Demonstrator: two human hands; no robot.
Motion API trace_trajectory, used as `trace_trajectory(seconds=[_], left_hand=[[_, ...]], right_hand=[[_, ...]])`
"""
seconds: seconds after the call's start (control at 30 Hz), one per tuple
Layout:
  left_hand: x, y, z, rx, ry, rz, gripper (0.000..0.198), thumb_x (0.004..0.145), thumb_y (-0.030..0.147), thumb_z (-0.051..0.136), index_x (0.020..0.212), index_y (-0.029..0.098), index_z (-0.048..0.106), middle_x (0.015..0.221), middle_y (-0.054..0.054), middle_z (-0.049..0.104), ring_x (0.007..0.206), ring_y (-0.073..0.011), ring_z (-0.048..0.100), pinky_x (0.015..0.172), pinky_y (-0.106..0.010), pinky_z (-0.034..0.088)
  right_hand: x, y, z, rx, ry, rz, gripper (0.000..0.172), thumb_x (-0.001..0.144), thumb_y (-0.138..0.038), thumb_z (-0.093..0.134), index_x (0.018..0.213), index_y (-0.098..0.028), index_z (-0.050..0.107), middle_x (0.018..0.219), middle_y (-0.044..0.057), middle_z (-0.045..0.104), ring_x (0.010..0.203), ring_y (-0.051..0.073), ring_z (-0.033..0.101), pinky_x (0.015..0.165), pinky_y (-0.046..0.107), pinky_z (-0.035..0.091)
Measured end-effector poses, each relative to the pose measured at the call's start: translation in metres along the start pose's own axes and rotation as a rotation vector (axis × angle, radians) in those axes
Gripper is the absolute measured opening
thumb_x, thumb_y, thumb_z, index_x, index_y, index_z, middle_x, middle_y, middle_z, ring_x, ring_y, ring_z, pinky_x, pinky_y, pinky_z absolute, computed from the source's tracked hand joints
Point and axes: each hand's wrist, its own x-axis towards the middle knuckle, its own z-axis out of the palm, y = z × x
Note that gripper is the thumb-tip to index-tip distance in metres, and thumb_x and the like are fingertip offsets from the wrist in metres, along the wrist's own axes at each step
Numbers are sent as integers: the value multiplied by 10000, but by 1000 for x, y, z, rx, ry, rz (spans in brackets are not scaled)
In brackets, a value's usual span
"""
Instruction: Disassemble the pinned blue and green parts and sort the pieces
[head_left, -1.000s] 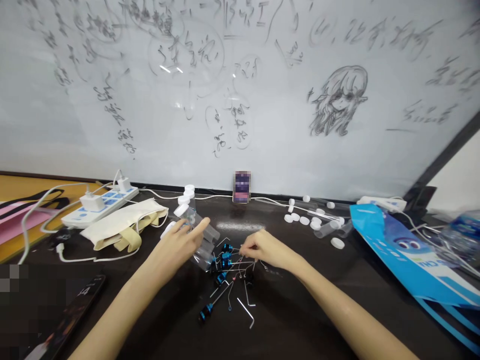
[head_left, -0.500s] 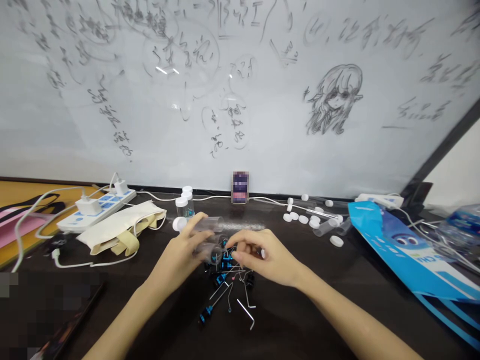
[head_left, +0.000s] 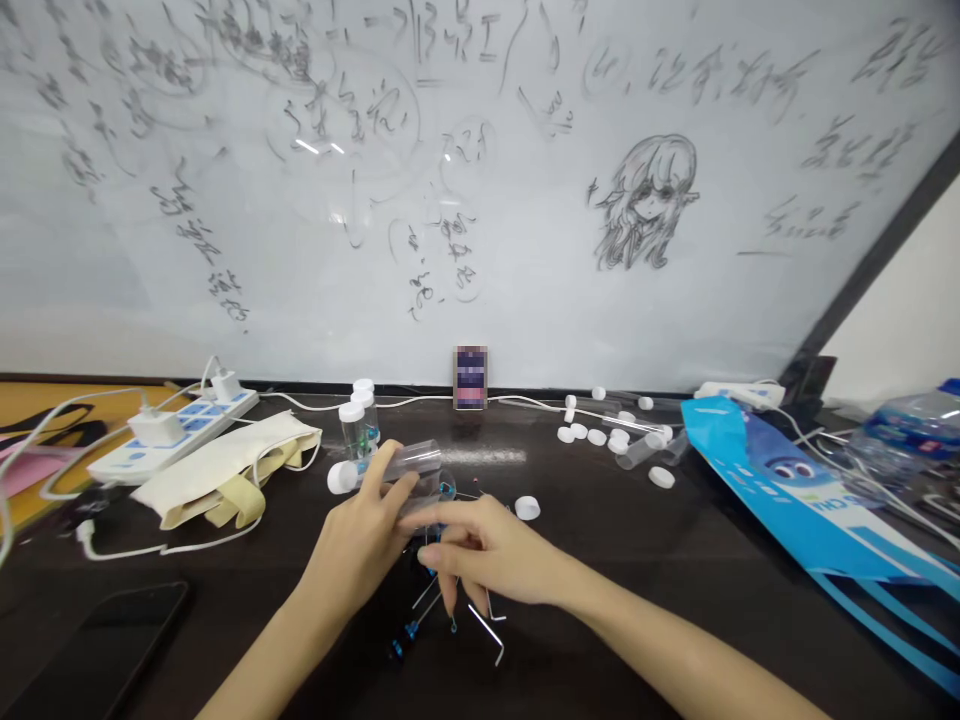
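My left hand is wrapped round a clear plastic tube, holding it on its side just above the dark table. My right hand sits right beside it, fingers curled down over a heap of small blue components with bent wire leads. What its fingertips hold is hidden. A loose white cap lies just right of the hands, and another white cap lies left of the tube.
Capped clear vials stand behind the hands. A cream cloth bag and a power strip lie left, a phone at front left. Loose caps and tubes and a blue bag lie right. A whiteboard stands behind.
My left hand has picked up the clear tube and lifted it. My right hand has moved left and nearer, over the blue components. The view has shifted slightly right.
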Motion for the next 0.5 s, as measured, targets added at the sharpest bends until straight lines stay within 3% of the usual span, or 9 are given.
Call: trace_trajectory(seconds=[0.07,0.2,0.27,0.4,0.5], left_hand=[[1,0,0,-11,-51,-19,324,786,120,539,1100,199,521,1436,-157,319,817,-186,670,474,-234,526],[1,4,2,29,-82,-4,366,772,93,532,1122,201,521,1443,-154,313,826,-193,672,497,-242,533],[0,4,3,63,-92,15,378,774,97,533,1135,205,519,1447,-157,312,764,-183,676,481,-246,525],[0,-6,0,73,-83,23,355,804,129,527,1150,207,508,1459,-168,284,677,-168,670,464,-268,518],[2,-15,-3,66,-71,21,358,802,109,510,1149,200,497,1468,-173,263,710,-180,674,497,-290,531]], right_hand=[[-1,1,2,-130,94,-36,363,903,-349,525,1247,-240,569,596,-37,640,378,48,469,461,165,430],[-1,3,4,-149,-85,41,522,883,-342,560,1377,-256,416,582,-57,636,342,54,456,421,160,433],[-1,3,6,-148,-101,53,537,888,-333,554,1393,-253,390,546,-69,605,330,55,450,399,153,420],[-2,0,8,-289,120,-42,337,935,-307,467,1251,-244,566,511,-63,557,368,65,497,459,163,442],[-2,-4,6,-451,176,-98,302,943,-298,456,1212,-276,591,552,-55,600,428,78,549,558,192,459]])
